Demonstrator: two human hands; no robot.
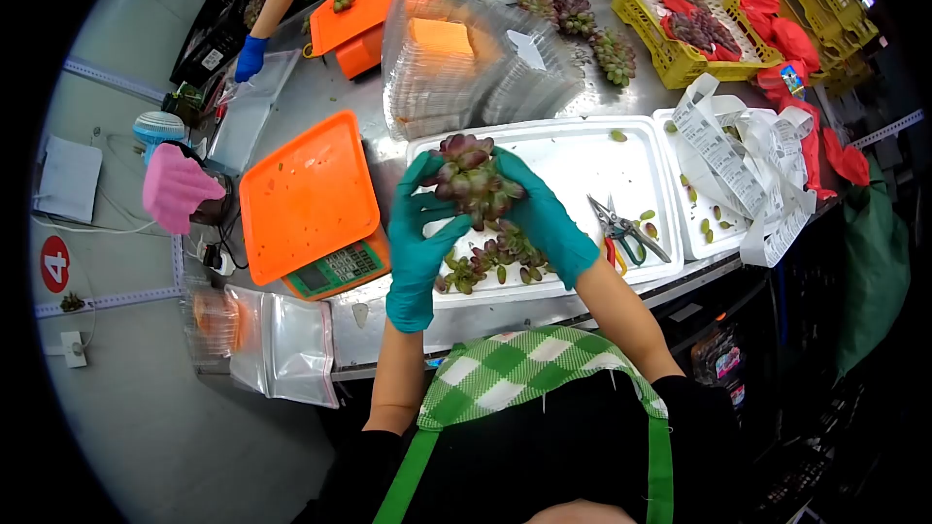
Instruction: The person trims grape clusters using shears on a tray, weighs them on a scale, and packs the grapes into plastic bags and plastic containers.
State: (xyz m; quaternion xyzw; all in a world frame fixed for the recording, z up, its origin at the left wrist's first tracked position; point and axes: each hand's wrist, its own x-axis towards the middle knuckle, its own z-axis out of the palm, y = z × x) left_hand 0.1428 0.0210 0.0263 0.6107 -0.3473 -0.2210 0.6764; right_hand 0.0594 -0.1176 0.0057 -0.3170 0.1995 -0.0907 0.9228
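Note:
Between my two green-gloved hands is a purple-green succulent, held above a white tray. My left hand grips its left side with fingers curled round it. On the other side, my right hand holds the plant's right edge, and some of its fingers are hidden behind the rosettes. Below the hands, more succulent cuttings lie in the tray's near part. To the right of them rest pruning shears with several loose leaves around.
An orange scale stands at left, with plastic bags in front. Stacked clear plastic boxes are behind the tray. Printed label strips cover a second tray at right; a yellow crate is beyond. A co-worker's blue-gloved hand is at upper left.

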